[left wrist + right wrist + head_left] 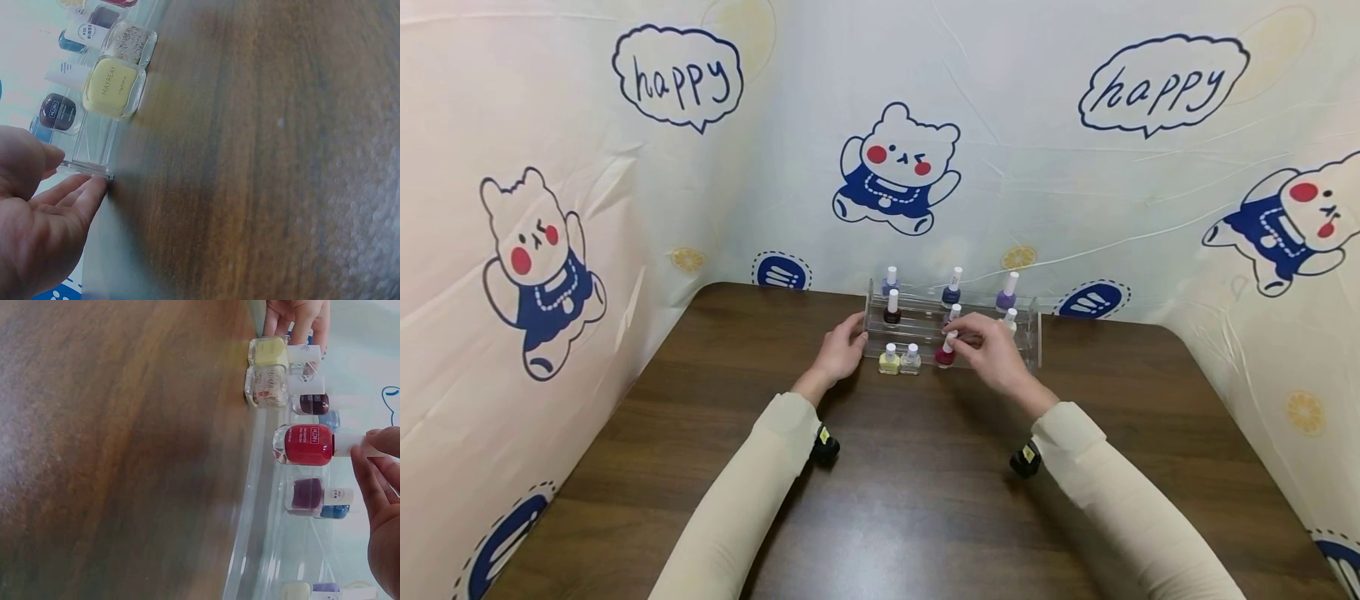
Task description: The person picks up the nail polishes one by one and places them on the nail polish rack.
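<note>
My right hand [994, 350] pinches the white cap of a red nail polish bottle [309, 444], held upright at the front tier of a clear acrylic rack [917, 328]. With thumb and fingers, my left hand [44, 209] grips the rack's left end panel. On the front tier, a yellow nail polish bottle [112, 87] and a glitter-flecked clear bottle [130, 44] stand side by side, left of the red one. A dark bottle [892, 308] and a purple-toned bottle [307, 493] stand on the middle tier, the latter partly behind my right hand in the head view.
Blue [891, 282], navy [952, 287] and violet [1007, 293] bottles line the rack's back tier. A pale bottle [295, 591] stands toward its right end. Behind the brown wooden table [880, 483] hangs a printed cloth [1037, 192], which also covers both sides.
</note>
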